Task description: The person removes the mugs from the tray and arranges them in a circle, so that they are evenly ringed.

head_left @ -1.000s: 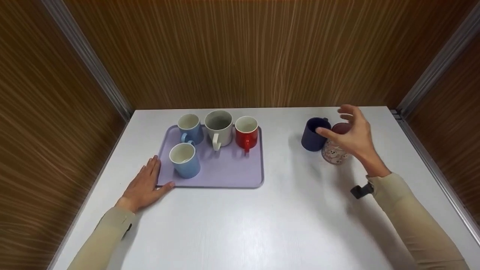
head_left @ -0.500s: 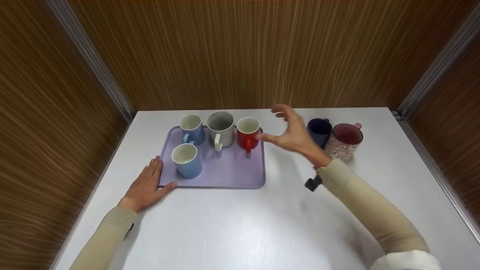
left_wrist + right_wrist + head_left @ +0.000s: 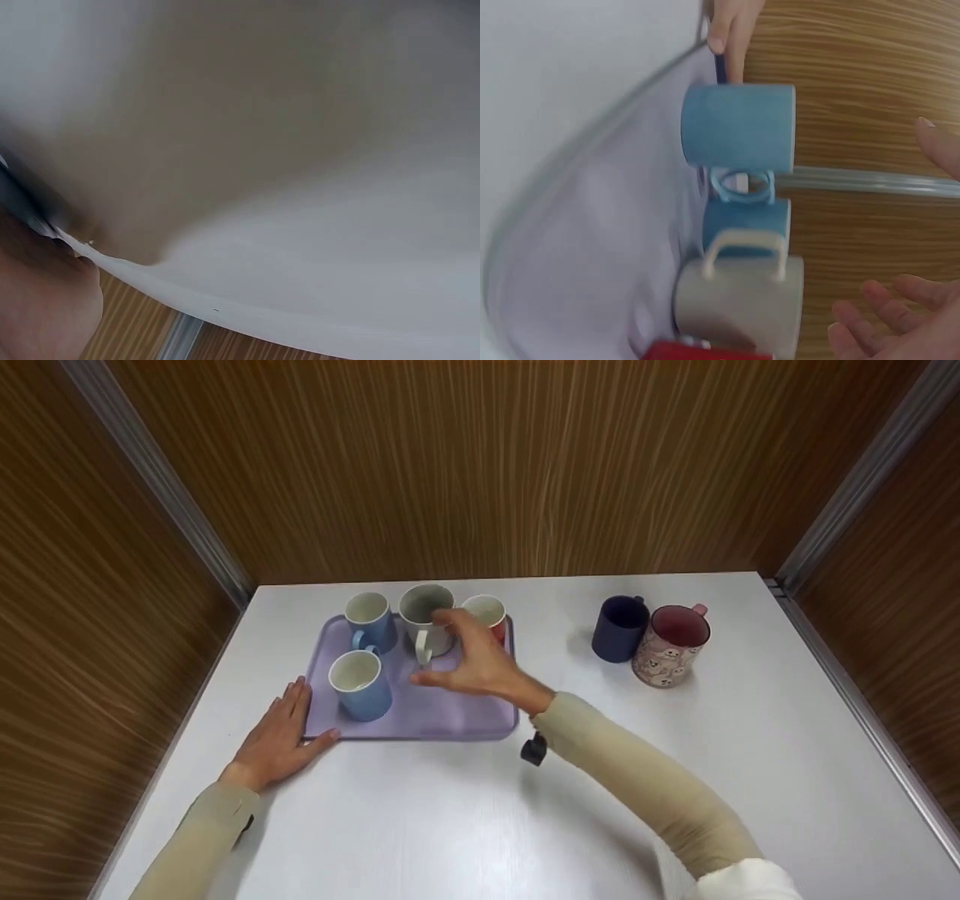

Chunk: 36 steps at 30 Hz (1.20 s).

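- In the head view, a purple tray (image 3: 450, 712) is set on the white tabletop (image 3: 390, 825); its left edge is touched by the left hand (image 3: 271, 741), laid flat with straight fingers.
- Above the tray, the right hand (image 3: 484, 664) is held with thumb and fingers parted, nothing gripped; the red mug (image 3: 497, 628) is partly hidden by it.
- The near blue mug (image 3: 366, 697), far blue mug (image 3: 381, 634) and grey mug (image 3: 420, 619) are stood upright on the tray.
- Well to the right, a navy mug (image 3: 621, 637) and a patterned mug (image 3: 666, 656) are placed side by side.
- In the left wrist view, the left hand's state cannot be told; much is blurred.
- In the right wrist view, the right hand's fingers are seen spread, apart from the mugs.
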{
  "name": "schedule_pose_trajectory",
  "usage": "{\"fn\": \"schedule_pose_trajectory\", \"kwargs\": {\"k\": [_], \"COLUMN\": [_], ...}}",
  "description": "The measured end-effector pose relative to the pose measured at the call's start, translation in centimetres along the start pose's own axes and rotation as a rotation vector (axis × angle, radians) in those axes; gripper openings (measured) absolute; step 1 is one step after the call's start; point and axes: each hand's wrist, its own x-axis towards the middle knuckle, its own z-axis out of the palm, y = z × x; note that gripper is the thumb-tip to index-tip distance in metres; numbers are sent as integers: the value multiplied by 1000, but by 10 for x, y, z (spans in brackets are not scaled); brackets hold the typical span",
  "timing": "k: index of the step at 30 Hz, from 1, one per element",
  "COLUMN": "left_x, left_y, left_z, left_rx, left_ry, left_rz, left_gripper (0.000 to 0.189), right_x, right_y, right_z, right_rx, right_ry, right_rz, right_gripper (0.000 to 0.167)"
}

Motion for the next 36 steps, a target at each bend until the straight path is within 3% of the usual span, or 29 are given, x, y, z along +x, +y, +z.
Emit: {"fn": "schedule_pose_trajectory", "kwargs": {"k": [9,12,17,23,29,36], "left_x": [-2,-1,2,1,0,1], "left_y": [1,2,3,1,2,2], "left_z": [-1,0,1,-2,-4,-2], "left_rx": [9,8,10,20,11,9], "left_ry": [18,12,-4,-3,17,20], "left_rz": [3,-4,-9,-13,6,9], "left_gripper": [106,107,108,108,106,104], "right_x": [2,3,8,18,26,28], "right_y": [-8,-9,-9,-12,-10,-1], "right_z": [62,79,97,113,127,140], "right_rx": [29,55,83,109,53,100], "right_ry": [-130,-150,-123,-74,-47,-52], "right_rz": [86,78,72,121,172,223], "right_gripper": [102,103,100,96,98,102]}}
